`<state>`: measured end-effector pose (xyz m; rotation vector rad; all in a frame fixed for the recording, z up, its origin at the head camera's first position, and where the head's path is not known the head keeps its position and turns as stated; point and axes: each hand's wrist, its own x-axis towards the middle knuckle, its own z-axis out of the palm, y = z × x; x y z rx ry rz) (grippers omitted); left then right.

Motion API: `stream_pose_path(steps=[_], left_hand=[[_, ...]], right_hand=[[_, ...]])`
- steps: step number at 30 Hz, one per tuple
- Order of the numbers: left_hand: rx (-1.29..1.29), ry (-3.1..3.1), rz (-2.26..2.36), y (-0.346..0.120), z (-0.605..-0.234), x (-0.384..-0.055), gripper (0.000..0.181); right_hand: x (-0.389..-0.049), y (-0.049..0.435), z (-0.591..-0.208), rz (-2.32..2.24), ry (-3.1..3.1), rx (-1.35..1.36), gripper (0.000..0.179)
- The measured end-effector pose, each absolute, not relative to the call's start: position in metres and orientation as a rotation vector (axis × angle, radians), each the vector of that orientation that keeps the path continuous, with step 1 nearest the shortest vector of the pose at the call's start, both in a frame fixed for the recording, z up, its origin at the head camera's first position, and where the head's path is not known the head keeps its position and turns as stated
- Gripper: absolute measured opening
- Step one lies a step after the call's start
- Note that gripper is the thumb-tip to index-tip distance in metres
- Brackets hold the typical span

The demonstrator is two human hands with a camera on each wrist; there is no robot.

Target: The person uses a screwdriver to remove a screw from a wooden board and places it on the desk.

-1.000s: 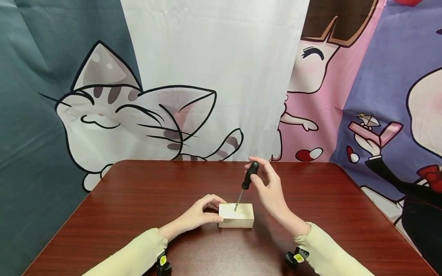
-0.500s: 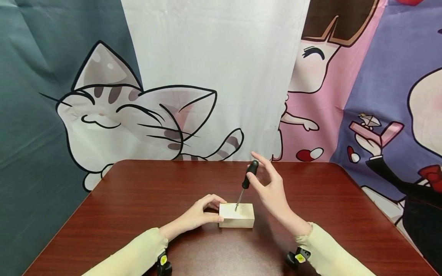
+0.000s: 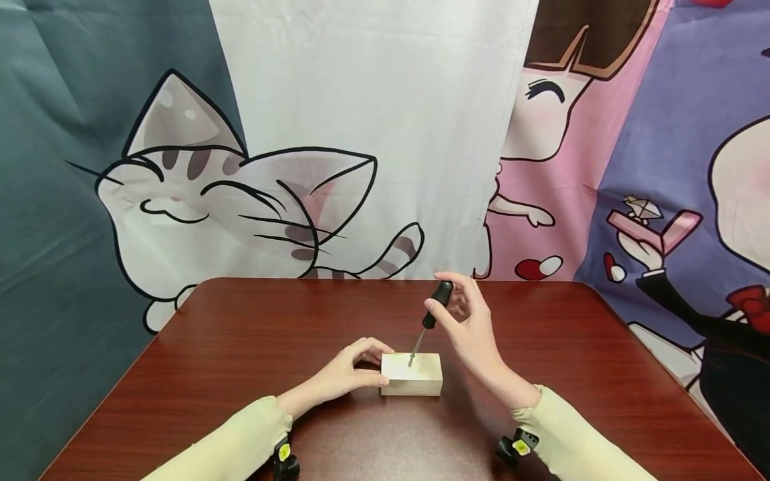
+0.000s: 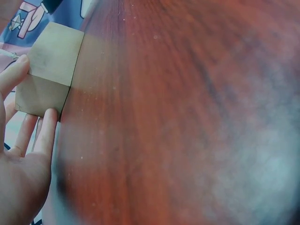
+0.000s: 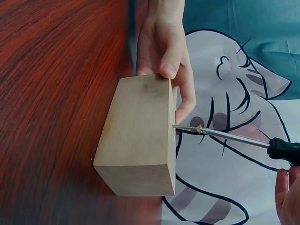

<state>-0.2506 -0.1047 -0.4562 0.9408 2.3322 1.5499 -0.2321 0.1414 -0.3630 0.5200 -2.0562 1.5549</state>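
Observation:
A pale wooden block [image 3: 412, 385] lies on the table. My left hand [image 3: 351, 369] grips its left end, with the thumb at the near corner and fingers at the far side. In the right wrist view a brass-coloured screw [image 5: 186, 127] stands partly sunk in the block's top face. The shaft tip of a black-handled screwdriver [image 5: 243, 139] meets the screw's head. My right hand [image 3: 474, 331] holds the screwdriver's handle between thumb and fingers, index finger near its top end. The tool leans to the right. In the left wrist view only the block's end and side show.
A reddish-brown wooden table [image 3: 240, 341] spreads around the block. Behind its far edge hangs a cartoon-printed cloth [image 3: 385, 100]. A small black camera [image 3: 285, 459] is strapped at the left wrist and another wrist camera [image 3: 517, 447] at the right.
The right fingers have lifted and spread off the handle, then come back down to it, the thumb shifting left across it. Left hand and block have stayed put.

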Motion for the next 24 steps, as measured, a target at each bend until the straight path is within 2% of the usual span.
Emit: stream_pose_path(steps=[12,24], left_hand=[[0.947,2.345,1.546,-0.1056,-0.4551,-0.2504,0.046],[0.946,2.33,1.548,-0.1053,-0.4558,-0.2508,0.046]], right_hand=[[-0.234,0.1453,-0.3632,1.655,-2.049,0.614,0.044],[-0.233,0.1445,-0.3616,1.544,-2.08,0.496,0.048]])
